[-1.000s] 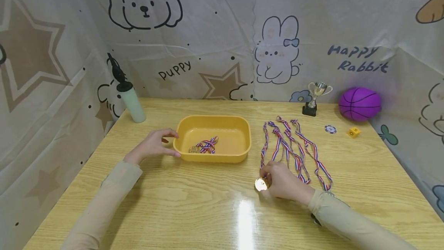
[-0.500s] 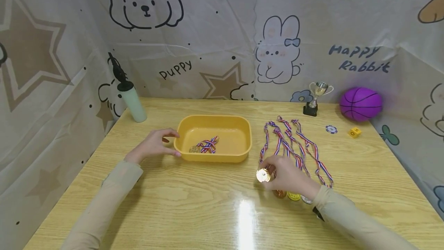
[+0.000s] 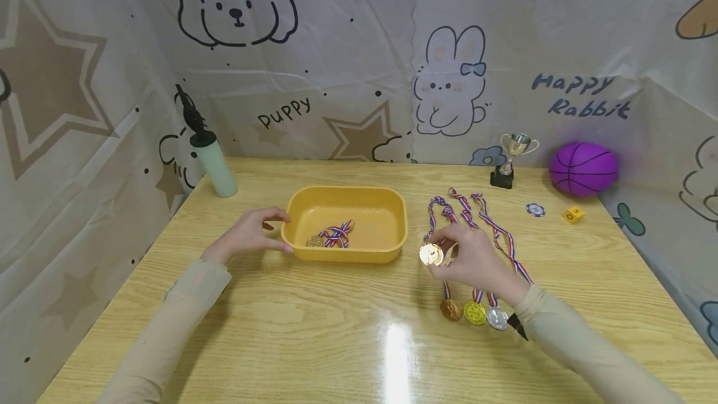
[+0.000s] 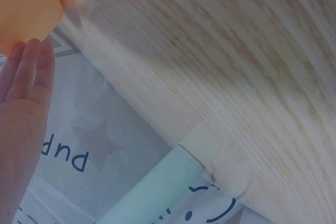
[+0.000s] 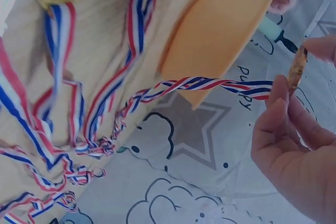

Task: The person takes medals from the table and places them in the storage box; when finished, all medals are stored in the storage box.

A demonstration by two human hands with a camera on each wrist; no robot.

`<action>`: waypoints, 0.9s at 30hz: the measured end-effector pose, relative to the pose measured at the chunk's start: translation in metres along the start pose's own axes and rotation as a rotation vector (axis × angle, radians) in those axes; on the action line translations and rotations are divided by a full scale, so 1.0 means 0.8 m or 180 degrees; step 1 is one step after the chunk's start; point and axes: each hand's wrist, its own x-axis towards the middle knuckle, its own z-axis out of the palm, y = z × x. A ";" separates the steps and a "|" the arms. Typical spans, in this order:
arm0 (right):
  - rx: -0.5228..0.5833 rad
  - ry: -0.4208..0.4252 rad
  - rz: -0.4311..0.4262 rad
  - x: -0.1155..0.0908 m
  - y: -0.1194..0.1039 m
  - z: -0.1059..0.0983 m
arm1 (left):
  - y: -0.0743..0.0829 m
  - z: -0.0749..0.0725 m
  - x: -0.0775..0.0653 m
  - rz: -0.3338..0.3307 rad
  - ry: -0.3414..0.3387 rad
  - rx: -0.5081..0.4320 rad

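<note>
My right hand (image 3: 477, 260) pinches a shiny gold medal (image 3: 431, 254) between thumb and fingers, raised above the table. In the right wrist view its twisted red, white and blue ribbon (image 5: 194, 83) trails off to the other ribbons. Below that hand lie a bronze medal (image 3: 451, 310), a yellow-gold medal (image 3: 474, 313) and a silver medal (image 3: 497, 318), their ribbons stretched away from me and partly hidden by the hand. My left hand (image 3: 247, 232) touches the left end of a yellow plastic tray (image 3: 348, 255), fingers fairly straight. Inside the tray sits another gold medal (image 3: 315, 241) with its ribbon bunched up.
A pale green bottle-like cylinder (image 3: 215, 167) with a black top stands at the back left. Towards the back right are a small trophy cup (image 3: 505, 161), a purple ball (image 3: 583, 169), a poker chip (image 3: 535, 209) and a yellow cube (image 3: 573, 214). Printed cloth hangs behind the table.
My right hand has lifted the gold medal and carried it away from me and slightly right, uncovering the three medals below. The left hand and tray stay put.
</note>
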 end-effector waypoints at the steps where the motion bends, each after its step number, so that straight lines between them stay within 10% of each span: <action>1: 0.0005 0.0076 -0.0062 0.002 0.000 -0.001 | 0.000 0.000 0.000 0.0000 0.0003 -0.0003; 27: -0.0124 0.0728 -0.0610 0.088 -0.049 -0.070 | -0.002 0.001 0.000 0.0002 0.0001 -0.0019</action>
